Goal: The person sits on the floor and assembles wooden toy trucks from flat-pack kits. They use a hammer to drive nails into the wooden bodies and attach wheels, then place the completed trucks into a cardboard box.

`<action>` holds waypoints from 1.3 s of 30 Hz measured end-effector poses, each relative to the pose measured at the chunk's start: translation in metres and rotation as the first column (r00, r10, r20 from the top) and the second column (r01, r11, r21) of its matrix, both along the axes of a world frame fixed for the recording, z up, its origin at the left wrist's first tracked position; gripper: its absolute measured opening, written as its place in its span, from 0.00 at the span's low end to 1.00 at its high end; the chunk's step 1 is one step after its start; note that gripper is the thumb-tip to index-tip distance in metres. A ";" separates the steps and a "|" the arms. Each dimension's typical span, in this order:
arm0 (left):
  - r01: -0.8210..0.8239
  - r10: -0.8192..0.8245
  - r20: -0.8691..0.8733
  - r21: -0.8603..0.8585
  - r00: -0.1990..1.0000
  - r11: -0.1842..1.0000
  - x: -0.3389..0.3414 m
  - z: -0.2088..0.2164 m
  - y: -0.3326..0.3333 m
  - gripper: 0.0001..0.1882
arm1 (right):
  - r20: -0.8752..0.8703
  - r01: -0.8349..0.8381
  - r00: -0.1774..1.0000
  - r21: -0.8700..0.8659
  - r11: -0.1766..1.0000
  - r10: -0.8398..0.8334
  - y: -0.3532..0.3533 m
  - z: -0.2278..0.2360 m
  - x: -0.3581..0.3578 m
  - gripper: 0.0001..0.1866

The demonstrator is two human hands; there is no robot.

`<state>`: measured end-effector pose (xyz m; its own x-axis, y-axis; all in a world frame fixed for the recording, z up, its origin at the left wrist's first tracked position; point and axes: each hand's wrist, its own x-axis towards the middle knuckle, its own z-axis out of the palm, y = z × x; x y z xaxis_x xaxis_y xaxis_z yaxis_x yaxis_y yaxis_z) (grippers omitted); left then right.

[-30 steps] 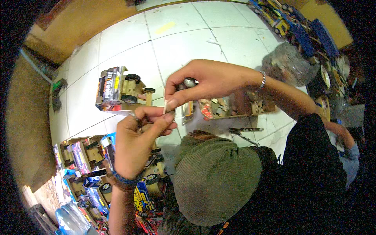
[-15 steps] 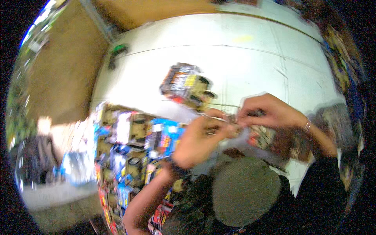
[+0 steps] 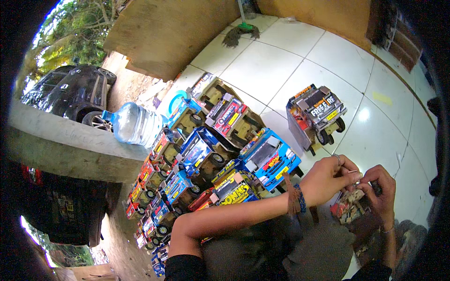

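Note:
Thumb and fingers of my left hand [image 3: 330, 180] are pinched together, meeting the fingertips of my right hand [image 3: 382, 187]. Between the fingertips is something small and thin, too fine to name. My right hand is also closed around a small dark round piece [image 3: 376, 188], partly hidden by its fingers. Just below both hands lies a heap of small pale and red pieces [image 3: 349, 206], blurred at its edges. Beyond my left hand, a grey toy truck [image 3: 318, 110] with black wheels stands apart on the tiles. A blue toy truck [image 3: 269, 161] is nearest my left forearm.
Several colourful toy trucks [image 3: 199, 150] stand in rows to the left on the white tiled floor [image 3: 290, 61]. A large water bottle [image 3: 136, 124] rests by a concrete ledge [image 3: 70, 140]. A mop [image 3: 241, 33] is near a wooden panel [image 3: 173, 37]. Outside stands a dark car [image 3: 70, 91].
The view has swung left and sharpened, so my hands and the grey truck appear farther right. More toy trucks, the bottle and the car show. My hands remain together, fingers pinched.

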<state>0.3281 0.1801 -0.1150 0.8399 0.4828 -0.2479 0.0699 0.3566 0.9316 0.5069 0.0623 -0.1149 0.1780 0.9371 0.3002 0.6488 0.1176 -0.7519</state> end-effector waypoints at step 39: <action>0.327 -0.346 -0.273 -0.116 0.897 0.938 0.037 -0.028 -0.061 0.08 | 0.208 0.411 0.908 -0.613 0.675 -0.365 -0.153 -0.051 0.148 0.12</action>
<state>0.3650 0.1193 -0.1427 0.8382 0.1583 -0.5219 0.4553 0.3239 0.8294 0.6553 -0.0905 -0.1662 0.5721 0.7600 -0.3085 0.5745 -0.6397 -0.5106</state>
